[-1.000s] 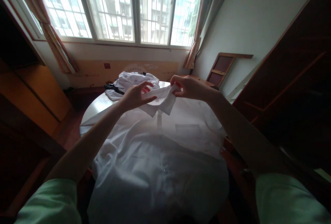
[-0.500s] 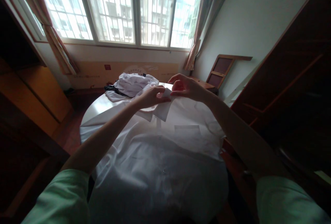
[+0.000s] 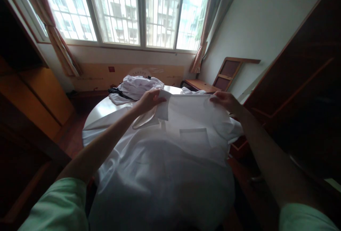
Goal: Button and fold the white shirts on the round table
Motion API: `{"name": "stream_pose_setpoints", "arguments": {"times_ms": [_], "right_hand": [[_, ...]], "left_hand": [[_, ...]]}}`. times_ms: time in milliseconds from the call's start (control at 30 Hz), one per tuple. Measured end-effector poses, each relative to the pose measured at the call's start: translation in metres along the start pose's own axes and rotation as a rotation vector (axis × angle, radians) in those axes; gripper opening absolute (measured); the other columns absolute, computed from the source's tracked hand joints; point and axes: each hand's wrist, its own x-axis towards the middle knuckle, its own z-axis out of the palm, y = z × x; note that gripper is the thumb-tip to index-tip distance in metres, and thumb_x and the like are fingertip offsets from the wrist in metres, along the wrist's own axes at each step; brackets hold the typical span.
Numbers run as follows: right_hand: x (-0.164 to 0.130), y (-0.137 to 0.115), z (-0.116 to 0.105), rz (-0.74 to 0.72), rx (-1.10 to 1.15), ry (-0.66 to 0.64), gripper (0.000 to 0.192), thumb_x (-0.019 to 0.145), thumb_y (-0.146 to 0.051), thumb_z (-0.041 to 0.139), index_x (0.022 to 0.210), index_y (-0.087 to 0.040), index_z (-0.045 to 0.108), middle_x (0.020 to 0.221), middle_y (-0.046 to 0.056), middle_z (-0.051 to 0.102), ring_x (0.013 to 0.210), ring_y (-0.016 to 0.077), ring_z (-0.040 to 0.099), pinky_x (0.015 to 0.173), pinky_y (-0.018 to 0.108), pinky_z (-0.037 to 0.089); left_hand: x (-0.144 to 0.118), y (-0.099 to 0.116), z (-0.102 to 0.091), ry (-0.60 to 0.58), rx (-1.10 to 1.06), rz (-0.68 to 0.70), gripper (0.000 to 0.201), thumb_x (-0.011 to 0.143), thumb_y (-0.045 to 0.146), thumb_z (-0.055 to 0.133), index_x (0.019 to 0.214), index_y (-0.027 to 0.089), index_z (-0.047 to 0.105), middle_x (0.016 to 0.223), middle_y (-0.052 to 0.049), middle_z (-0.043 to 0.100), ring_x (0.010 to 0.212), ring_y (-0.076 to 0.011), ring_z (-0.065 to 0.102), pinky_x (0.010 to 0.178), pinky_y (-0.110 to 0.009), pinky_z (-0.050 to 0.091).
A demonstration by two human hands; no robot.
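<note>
The shirt (image 3: pixel 170 160) lay face up over the round table (image 3: pixel 101 112), its hem hanging off the near edge toward the person, its top edge lifted between both hands. The left hand (image 3: pixel 149 100) pinched the collar (image 3: pixel 163 106) between thumb and curled fingers; the right hand (image 3: pixel 225 100) gripped the shoulder seam, fingers closed over the cloth, thumb hidden. The risk seemed to lie in the overhang: so much thin, limp cotton drooped past the edge that an uneven pull might have dragged the whole garment off, or skewed the placket and creased the flat chest pocket (image 3: pixel 194 137). The fabric looked smooth, white and slightly translucent against the window light. Behind the left hand sat a crumpled pile (image 3: pixel 138 83) of similar white cloth, just beside the collar.
</note>
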Motion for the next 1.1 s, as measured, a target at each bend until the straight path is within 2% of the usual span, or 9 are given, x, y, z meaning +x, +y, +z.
{"name": "stream_pose_setpoints", "arguments": {"times_ms": [100,267,400,500,667,733,900,967,1100], "right_hand": [[-0.007,-0.014,-0.006,-0.012,-0.057,0.167,0.034,0.069,-0.053,0.063,0.066,-0.020,0.055,0.050,-0.003,0.043,0.047,0.0096,0.035,0.045,0.027,0.026],[-0.010,-0.026,-0.005,-0.077,-0.375,0.227,0.027,0.073,-0.045,0.062,0.063,-0.020,0.059,0.053,0.000,0.049,0.054,0.0129,0.044,0.053,0.029,0.033],[-0.010,-0.042,0.009,-0.261,-0.478,0.233,0.026,0.070,-0.047,0.065,0.075,-0.021,0.063,0.080,0.007,0.063,0.078,0.0216,0.057,0.068,0.034,0.043],[-0.008,-0.060,0.031,-0.439,-0.399,0.059,0.034,0.069,-0.050,0.066,0.089,-0.022,0.063,0.096,0.008,0.064,0.093,0.0244,0.057,0.076,0.036,0.044],[0.003,-0.071,0.062,-0.392,-0.389,-0.378,0.025,0.076,-0.043,0.059,0.070,-0.019,0.061,0.061,0.001,0.059,0.061,0.0146,0.054,0.060,0.027,0.038],[0.007,-0.065,0.064,-0.369,-0.379,-0.324,0.025,0.079,-0.038,0.054,0.066,-0.018,0.060,0.054,-0.002,0.053,0.054,0.0116,0.048,0.056,0.025,0.033],[0.011,-0.051,0.053,-0.288,-0.336,-0.074,0.028,0.077,-0.040,0.049,0.063,-0.017,0.056,0.052,-0.002,0.047,0.054,0.0110,0.042,0.053,0.024,0.028],[0.011,-0.051,0.051,-0.232,-0.339,-0.019,0.034,0.077,-0.045,0.048,0.059,-0.017,0.053,0.050,-0.003,0.044,0.053,0.0105,0.040,0.051,0.024,0.027],[0.013,-0.058,0.057,-0.191,-0.366,0.031,0.042,0.076,-0.053,0.047,0.053,-0.018,0.049,0.050,-0.001,0.044,0.053,0.0108,0.040,0.051,0.024,0.028]], "left_hand": [[-0.001,-0.012,0.010,0.071,0.001,-0.072,0.013,0.076,0.028,0.059,0.079,0.015,0.060,0.069,0.000,0.060,0.065,-0.0116,0.051,0.060,-0.022,0.040],[-0.003,-0.028,0.022,0.099,-0.058,-0.115,0.011,0.077,0.027,0.055,0.079,0.016,0.054,0.073,0.000,0.059,0.068,-0.0112,0.052,0.060,-0.022,0.041],[-0.003,-0.015,0.024,0.046,-0.053,-0.028,0.013,0.077,0.027,0.057,0.075,0.017,0.048,0.072,0.001,0.056,0.066,-0.0101,0.050,0.059,-0.021,0.041],[-0.002,0.010,0.028,-0.047,-0.013,0.103,0.015,0.079,0.029,0.057,0.076,0.017,0.049,0.068,0.002,0.055,0.062,-0.0094,0.049,0.058,-0.021,0.040],[-0.004,0.031,0.023,-0.115,-0.047,0.185,0.026,0.080,0.034,0.058,0.099,0.018,0.052,0.082,-0.002,0.061,0.071,-0.0116,0.056,0.065,-0.024,0.045],[-0.007,0.024,0.008,-0.205,-0.128,0.168,0.043,0.077,0.038,0.061,0.114,0.019,0.049,0.094,-0.006,0.064,0.082,-0.0145,0.060,0.071,-0.026,0.047],[-0.029,-0.006,-0.032,-0.628,-0.161,0.129,0.080,0.068,0.041,0.070,0.138,0.026,0.032,0.117,-0.011,0.061,0.108,-0.0211,0.057,0.089,-0.035,0.045],[-0.042,-0.011,-0.033,-0.647,-0.043,0.139,0.091,0.062,0.043,0.075,0.139,0.025,0.031,0.130,-0.013,0.053,0.119,-0.0251,0.050,0.094,-0.039,0.041],[-0.066,-0.001,-0.010,-0.442,0.237,0.176,0.094,0.059,0.044,0.076,0.138,0.017,0.034,0.139,-0.018,0.042,0.126,-0.0315,0.041,0.100,-0.045,0.037]]}}
